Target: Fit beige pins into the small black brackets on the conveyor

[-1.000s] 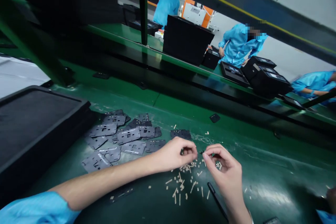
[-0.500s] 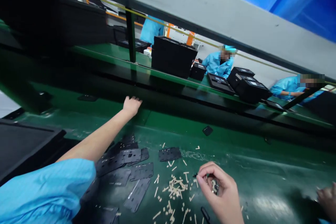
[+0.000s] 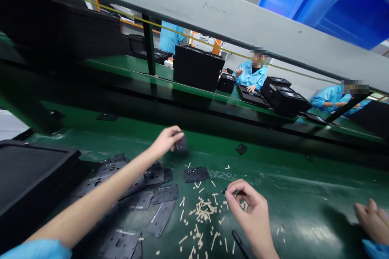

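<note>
My left hand point(image 3: 167, 141) is closed on the edge of a thin black plate point(image 3: 181, 145), which hangs blurred from the fingertips above the far part of the green bench. With thumb and forefinger, my right hand point(image 3: 251, 210) pinches a small black piece point(image 3: 224, 191) whose kind is too small to make out. Just left of that hand lie scattered small beige strips point(image 3: 205, 210). A single black slotted plate point(image 3: 196, 174) rests beyond them. More such plates point(image 3: 162, 218) lie overlapping under and beside my left forearm. Below my right hand is a slim black tool point(image 3: 240, 243), partly cut off.
At left stands a black tray point(image 3: 33, 170). A small dark square piece point(image 3: 241, 148) lies farther back. Another person's hand point(image 3: 372, 218) is at the right edge. Overhead runs a grey beam point(image 3: 182, 4) with blue bins point(image 3: 328, 4). Co-workers sit beyond, near black boxes point(image 3: 199, 66).
My left hand has drawn back from under the shelf, toward the right, and now shows a black plate in its fingers. My right hand keeps its pinch. The other person's hand shows more.
</note>
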`<state>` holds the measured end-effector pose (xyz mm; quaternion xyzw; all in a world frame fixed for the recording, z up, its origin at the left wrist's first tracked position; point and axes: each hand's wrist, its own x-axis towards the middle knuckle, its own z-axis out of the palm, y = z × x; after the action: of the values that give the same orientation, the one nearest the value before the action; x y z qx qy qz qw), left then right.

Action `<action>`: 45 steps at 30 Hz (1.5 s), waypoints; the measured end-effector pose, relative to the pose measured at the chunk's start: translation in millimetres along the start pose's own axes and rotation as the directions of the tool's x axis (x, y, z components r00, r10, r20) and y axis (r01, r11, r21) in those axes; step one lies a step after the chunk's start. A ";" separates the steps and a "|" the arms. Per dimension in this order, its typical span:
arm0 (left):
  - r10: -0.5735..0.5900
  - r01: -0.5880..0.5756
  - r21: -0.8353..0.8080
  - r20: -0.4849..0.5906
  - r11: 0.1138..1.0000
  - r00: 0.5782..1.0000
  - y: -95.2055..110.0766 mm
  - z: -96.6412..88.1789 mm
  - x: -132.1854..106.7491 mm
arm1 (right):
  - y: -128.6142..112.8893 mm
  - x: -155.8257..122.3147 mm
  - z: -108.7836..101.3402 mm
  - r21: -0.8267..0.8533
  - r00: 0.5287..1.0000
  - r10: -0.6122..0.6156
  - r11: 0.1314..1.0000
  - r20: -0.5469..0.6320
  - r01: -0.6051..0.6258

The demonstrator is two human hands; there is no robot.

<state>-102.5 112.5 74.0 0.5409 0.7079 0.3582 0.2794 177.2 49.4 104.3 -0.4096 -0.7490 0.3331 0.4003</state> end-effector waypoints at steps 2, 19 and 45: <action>0.063 -0.046 -0.144 0.113 0.989 0.992 21.2 30.1 -38.3 | 0.4 -2.9 3.7 0.043 0.998 0.038 0.998 -0.056 -0.036; 0.188 0.116 -0.679 0.356 0.725 0.916 67.5 56.2 -137.6 | -14.9 -16.2 12.4 0.041 0.985 0.018 0.999 -0.170 -0.012; 0.208 0.058 -0.596 0.369 0.801 0.906 76.4 42.6 -141.9 | -14.7 -10.1 9.8 0.151 0.990 0.120 0.983 -0.069 -0.108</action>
<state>10.8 -3.8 111.9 0.5179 0.4611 0.4487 0.5637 167.0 32.3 108.7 -0.4340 -0.6817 0.3934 0.4384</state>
